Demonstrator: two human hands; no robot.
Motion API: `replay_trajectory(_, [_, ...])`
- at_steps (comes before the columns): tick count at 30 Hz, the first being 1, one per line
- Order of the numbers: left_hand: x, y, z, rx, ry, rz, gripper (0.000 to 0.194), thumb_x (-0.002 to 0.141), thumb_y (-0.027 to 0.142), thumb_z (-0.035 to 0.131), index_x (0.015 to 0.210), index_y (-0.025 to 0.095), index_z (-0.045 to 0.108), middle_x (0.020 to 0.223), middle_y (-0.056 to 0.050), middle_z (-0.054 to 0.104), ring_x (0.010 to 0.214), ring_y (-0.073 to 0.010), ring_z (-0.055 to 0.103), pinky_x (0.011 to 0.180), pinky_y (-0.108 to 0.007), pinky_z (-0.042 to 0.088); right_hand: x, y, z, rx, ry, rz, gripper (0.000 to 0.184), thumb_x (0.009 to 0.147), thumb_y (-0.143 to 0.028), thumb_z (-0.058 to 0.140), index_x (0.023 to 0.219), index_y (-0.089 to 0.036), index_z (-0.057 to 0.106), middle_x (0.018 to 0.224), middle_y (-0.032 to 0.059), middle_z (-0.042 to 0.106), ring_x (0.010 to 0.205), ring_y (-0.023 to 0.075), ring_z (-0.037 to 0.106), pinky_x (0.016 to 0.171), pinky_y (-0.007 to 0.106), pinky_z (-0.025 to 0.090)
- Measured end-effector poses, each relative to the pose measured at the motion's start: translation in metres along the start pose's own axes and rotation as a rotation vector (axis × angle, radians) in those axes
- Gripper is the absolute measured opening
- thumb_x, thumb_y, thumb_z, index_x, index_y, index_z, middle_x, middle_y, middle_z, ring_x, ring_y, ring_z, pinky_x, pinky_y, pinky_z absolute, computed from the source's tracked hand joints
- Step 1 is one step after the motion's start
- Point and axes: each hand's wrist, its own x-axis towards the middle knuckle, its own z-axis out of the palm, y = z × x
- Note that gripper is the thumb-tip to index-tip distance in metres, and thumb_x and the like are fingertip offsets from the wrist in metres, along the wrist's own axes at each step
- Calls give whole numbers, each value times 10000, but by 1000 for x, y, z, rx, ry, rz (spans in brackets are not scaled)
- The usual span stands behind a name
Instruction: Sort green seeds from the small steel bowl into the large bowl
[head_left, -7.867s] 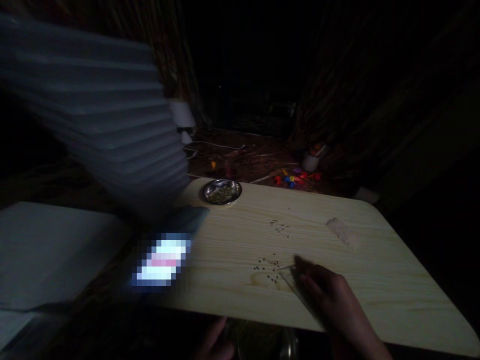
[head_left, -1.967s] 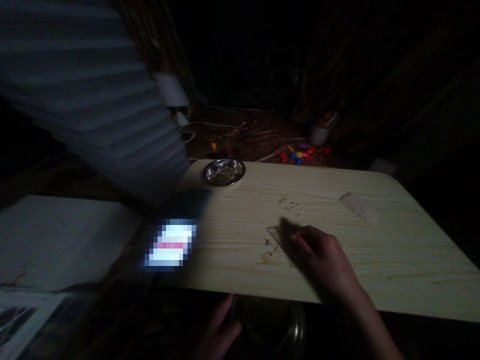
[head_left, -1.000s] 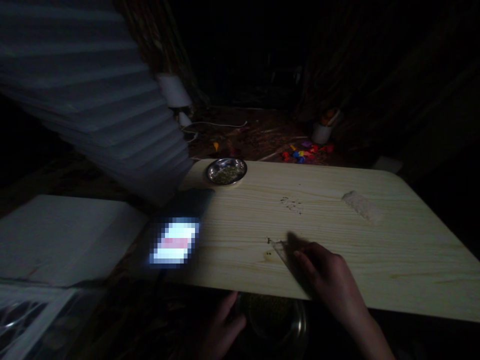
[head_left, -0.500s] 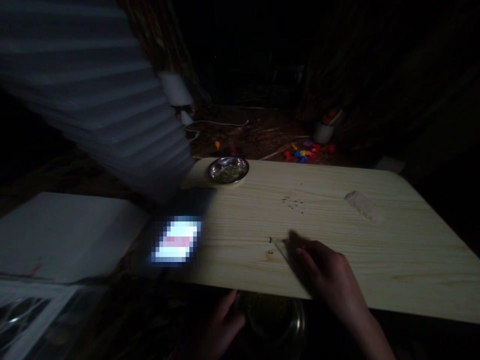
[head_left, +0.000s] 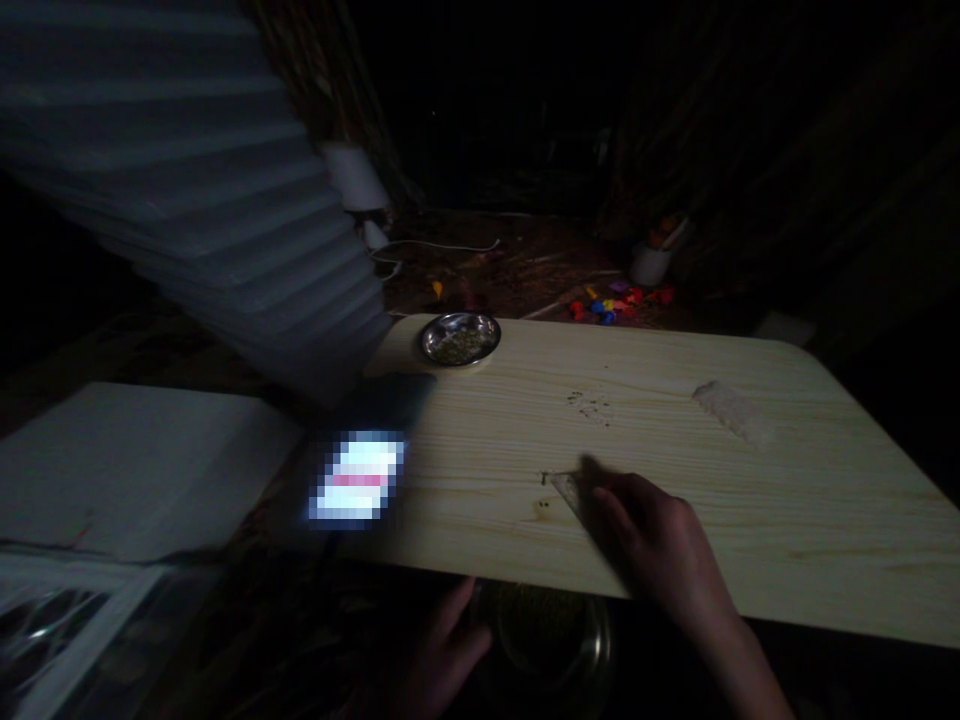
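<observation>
My right hand (head_left: 658, 548) lies on the pale wooden table (head_left: 787, 480) with its fingers pressed on a thin flat straight-edged piece (head_left: 568, 492). A few dark seeds (head_left: 543, 480) lie just left of that edge. My left hand (head_left: 442, 655) is below the table's near edge, fingers curled on the rim of a round metal bowl (head_left: 553, 648) filled with greenish grain. The scene is very dark and fine detail is hard to read.
A small steel dish (head_left: 459, 340) of grain stands at the far left corner. More scattered seeds (head_left: 588, 405) and a pale patch (head_left: 733, 412) lie on the table. A lit phone screen (head_left: 358, 478) glows at the left edge. Coloured small toys (head_left: 609, 303) lie on the floor beyond.
Over the last seconds my right hand has dragged the flat piece toward the near edge, and the seed cluster by it has thinned. My left hand stays at the bowl.
</observation>
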Motion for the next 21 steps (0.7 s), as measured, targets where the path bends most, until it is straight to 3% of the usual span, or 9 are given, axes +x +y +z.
replay_trajectory(10, [3,-6,1,76,-6,30,684,769,432,487,1395,156,481,1471,-131,437,1366,-335,360,1165,-520,186,13,0,-3,-27,-10,-28,347,898,-444,483,1040,-225,710,895,108,764,767,249,713,636,335,494])
replay_trajectory(13, [3,-6,1,63,-3,31,670,773,442,497,1395,193,483,1476,-99,438,1366,-322,364,1168,-499,197,16,-1,-4,-33,-35,-32,349,896,-443,486,1036,-218,713,865,100,762,737,242,708,622,330,484])
replay_trajectory(21, [-2,14,-4,-42,-12,-24,608,781,434,520,1353,228,522,1432,-61,505,1347,-303,409,1159,-462,241,9,-2,-8,-3,-146,-28,299,890,-431,501,954,-224,707,808,64,753,714,219,693,637,317,472])
